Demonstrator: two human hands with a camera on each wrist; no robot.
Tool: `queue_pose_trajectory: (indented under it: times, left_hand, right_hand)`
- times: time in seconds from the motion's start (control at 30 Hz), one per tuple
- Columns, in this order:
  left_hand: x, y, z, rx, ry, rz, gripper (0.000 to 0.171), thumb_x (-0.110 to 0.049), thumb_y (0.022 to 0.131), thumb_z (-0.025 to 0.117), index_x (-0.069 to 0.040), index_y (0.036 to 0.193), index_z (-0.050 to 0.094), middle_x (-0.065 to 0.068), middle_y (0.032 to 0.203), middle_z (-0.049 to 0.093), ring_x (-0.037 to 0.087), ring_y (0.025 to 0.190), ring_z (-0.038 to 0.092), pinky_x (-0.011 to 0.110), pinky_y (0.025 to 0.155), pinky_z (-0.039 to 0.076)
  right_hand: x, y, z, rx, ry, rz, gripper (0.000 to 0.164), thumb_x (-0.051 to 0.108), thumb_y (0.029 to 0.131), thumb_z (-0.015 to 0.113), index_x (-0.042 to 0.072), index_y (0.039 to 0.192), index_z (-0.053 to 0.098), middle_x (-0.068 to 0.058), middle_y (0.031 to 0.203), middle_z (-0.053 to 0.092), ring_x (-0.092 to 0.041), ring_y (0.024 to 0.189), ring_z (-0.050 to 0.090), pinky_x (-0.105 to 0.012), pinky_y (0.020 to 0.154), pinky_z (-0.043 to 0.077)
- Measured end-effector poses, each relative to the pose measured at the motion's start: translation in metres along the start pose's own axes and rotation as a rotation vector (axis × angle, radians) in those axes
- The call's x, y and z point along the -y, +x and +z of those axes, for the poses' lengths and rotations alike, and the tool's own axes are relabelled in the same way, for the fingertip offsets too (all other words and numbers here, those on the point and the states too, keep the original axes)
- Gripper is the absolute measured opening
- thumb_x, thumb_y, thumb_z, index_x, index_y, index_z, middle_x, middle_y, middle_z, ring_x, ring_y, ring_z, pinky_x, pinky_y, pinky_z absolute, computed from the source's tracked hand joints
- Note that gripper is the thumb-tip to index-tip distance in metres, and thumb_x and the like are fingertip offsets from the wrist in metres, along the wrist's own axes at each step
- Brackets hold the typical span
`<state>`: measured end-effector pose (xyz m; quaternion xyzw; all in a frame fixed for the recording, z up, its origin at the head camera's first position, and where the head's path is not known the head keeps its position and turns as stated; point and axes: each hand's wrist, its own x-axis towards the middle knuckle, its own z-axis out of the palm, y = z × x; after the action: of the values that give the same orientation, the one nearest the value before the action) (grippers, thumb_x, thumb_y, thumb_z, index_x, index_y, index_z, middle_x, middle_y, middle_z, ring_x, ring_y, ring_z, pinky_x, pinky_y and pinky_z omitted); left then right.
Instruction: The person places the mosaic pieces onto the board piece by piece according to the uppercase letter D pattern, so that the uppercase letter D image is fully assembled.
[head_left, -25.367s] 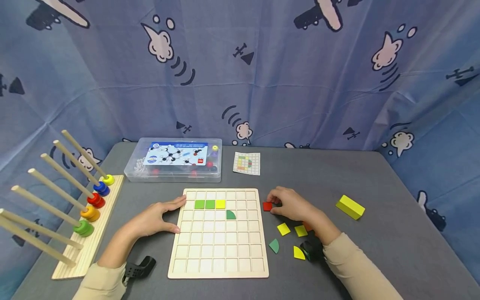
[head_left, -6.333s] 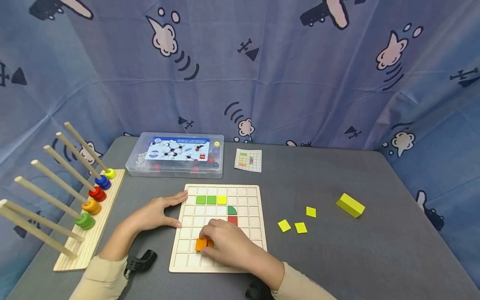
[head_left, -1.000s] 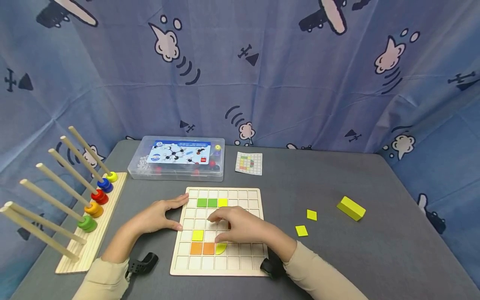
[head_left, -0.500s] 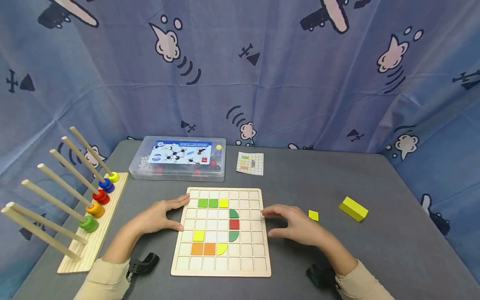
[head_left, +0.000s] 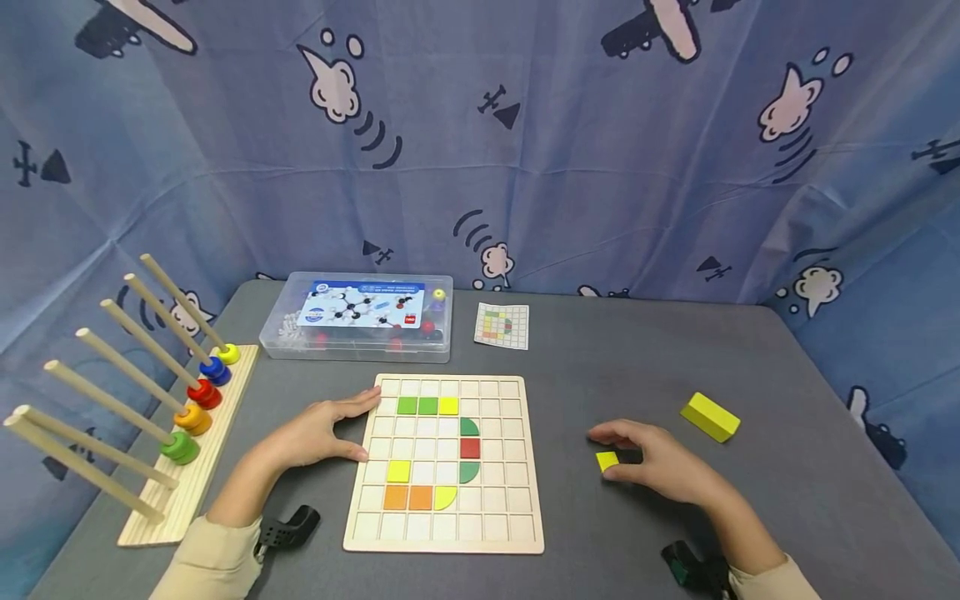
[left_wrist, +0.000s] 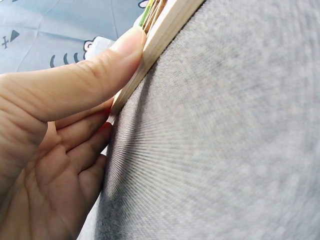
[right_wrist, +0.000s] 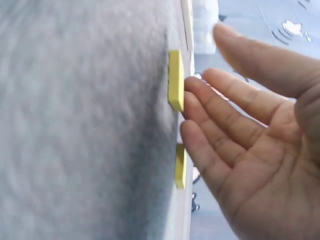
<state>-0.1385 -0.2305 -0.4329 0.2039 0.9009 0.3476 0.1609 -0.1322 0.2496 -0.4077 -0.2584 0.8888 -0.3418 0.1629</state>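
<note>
My left hand (head_left: 318, 429) rests against the left edge of a wooden grid board (head_left: 501, 527), thumb and fingertips touching the rim in the left wrist view. On the board lie green squares (head_left: 407, 406), yellow squares (head_left: 398, 472), a red square (head_left: 470, 448), green quarter-circles (head_left: 468, 427), orange squares (head_left: 396, 497) and a yellow quarter-circle (head_left: 445, 497). To its right, my right hand (head_left: 660, 462) hovers at a loose yellow square tile (head_left: 606, 461), thumb and fingers apart. The right wrist view shows this tile (right_wrist: 176, 82) ungripped, with another yellow piece (right_wrist: 180, 167) beyond.
A patterned card (head_left: 502, 326) lies behind the board, beside a clear plastic box (head_left: 352, 346). A peg stand with coloured rings (head_left: 180, 448) is at the left. A yellow block (head_left: 710, 417) sits at the right, beyond my right hand.
Since the oldest frame, red, orange, yellow and green pieces have come onto the board. Over the last second my right hand has moved off the board, rightward to the loose tile. The left hand stays put.
</note>
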Motion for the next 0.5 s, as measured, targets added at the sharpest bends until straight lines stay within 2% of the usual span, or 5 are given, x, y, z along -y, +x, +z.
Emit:
queue_pose_trajectory:
  times: [0.2,0.33,0.5]
  left_hand:
    - [0.0005,0.0007,0.0004,0.006,-0.002,-0.001,0.088,-0.039,0.074,0.077,-0.007,0.146,0.038,0.008,0.155,0.028,0.036,0.141,0.025,0.055,0.109,0.028]
    - [0.0002,0.0006,-0.0008,0.006,-0.006,-0.004,0.088,-0.039,0.074,0.077,-0.008,0.146,0.037,0.008,0.155,0.028,0.037,0.141,0.024,0.055,0.109,0.028]
    - [0.0002,0.0006,-0.0011,0.012,0.001,-0.006,0.088,-0.04,0.074,0.077,-0.008,0.146,0.037,0.008,0.155,0.028,0.037,0.141,0.024,0.056,0.109,0.027]
  right_hand:
    - [-0.0066,-0.005,-0.002,0.008,-0.033,0.037,0.038,0.024,0.082,0.073,0.011,0.116,0.064,-0.002,0.11,0.061,-0.015,0.098,0.059,-0.027,0.083,0.05]
    - [-0.0093,-0.0044,0.0001,-0.002,-0.067,0.029,0.03,0.016,0.081,0.074,0.015,0.11,0.066,0.002,0.105,0.059,-0.01,0.092,0.057,-0.026,0.078,0.05]
    - [-0.0103,-0.0026,0.0033,-0.02,-0.105,0.034,0.024,0.015,0.08,0.074,0.017,0.103,0.066,0.005,0.096,0.057,-0.006,0.083,0.054,-0.025,0.071,0.048]
